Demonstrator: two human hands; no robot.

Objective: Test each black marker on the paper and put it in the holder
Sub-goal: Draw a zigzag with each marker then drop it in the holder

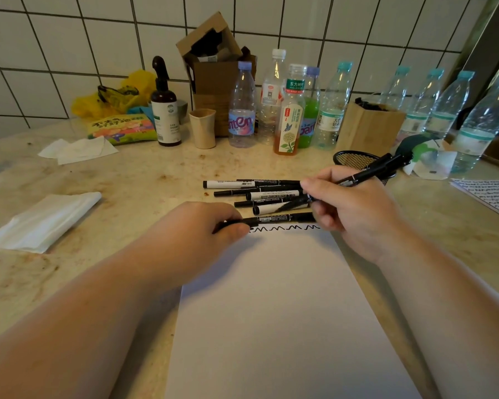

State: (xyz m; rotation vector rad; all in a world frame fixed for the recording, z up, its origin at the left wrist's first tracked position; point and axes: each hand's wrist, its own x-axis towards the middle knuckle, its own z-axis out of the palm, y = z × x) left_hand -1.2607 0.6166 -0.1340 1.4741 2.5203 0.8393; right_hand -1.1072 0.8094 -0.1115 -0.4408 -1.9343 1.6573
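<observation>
Both hands are gripping markers: left hand (pixel 211 223) is pinching one marker (pixel 274 219) lying just beyond the paper (pixel 271 312). Right hand (pixel 349 208) is holding another marker (pixel 369 171) raised beyond the paper, near the holder (pixel 353 160).

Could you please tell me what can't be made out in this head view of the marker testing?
- Black mesh holder: contents hidden by the right hand and its black marker.
- That marker's tip: blurred, capped or not unclear.
- Left hand grip on the black marker by the zigzag: its end is covered.
- White paper sheet: cut off by the bottom edge.
</observation>
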